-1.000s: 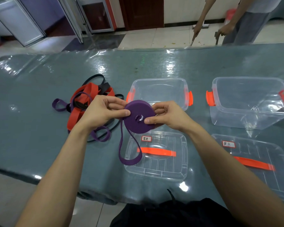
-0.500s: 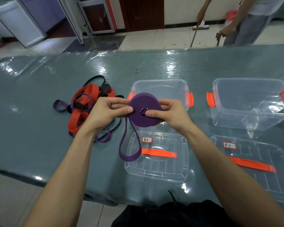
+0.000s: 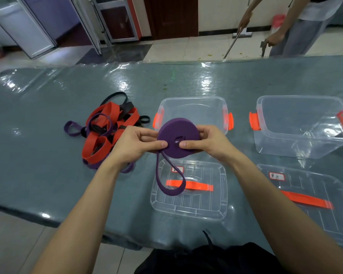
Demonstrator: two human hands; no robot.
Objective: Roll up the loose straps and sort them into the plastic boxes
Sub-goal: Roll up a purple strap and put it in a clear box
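Purple strap roll (image 3: 178,136) between both hands

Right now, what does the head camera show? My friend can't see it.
The left hand and right hand hold a nearly rolled purple strap above a clear lid, its loose end hanging down. A clear box stands behind it, and a pile of red, purple and black straps lies to the left.

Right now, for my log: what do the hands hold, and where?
Purple strap roll: left hand pinches its left rim, right hand its right rim, thumbs near the centre hole.
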